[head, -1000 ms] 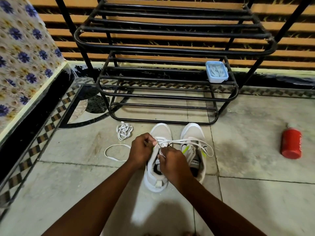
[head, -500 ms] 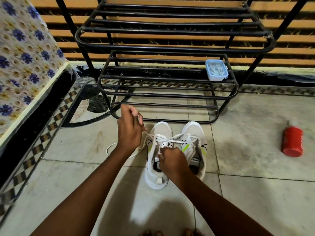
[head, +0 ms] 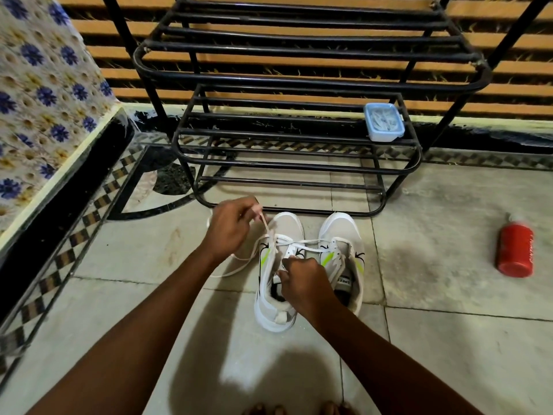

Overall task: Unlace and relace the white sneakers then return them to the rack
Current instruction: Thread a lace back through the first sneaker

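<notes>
Two white sneakers with green and black marks stand side by side on the floor tiles, toes toward the rack: the left sneaker [head: 285,227] and the right sneaker [head: 344,232]. My left hand [head: 230,227] is raised at the left sneaker's toe and pinches a white lace [head: 266,227] that runs down to the eyelets. My right hand [head: 302,280] sits over the left sneaker's opening and grips its tongue and collar. A loose stretch of lace [head: 227,272] trails on the floor to the left. The black metal rack [head: 299,145] stands just behind the shoes.
A small blue lidded box [head: 383,122] sits on the rack's lower shelf at the right. A red bottle [head: 515,248] lies on the floor at the right. A floral-covered bed edge [head: 45,121] fills the left side. My toes [head: 299,408] show at the bottom edge.
My left hand went from the eyelets up and left with the lace, drawing it through. It has since shifted slightly right. My right hand stayed on the left sneaker's opening.
</notes>
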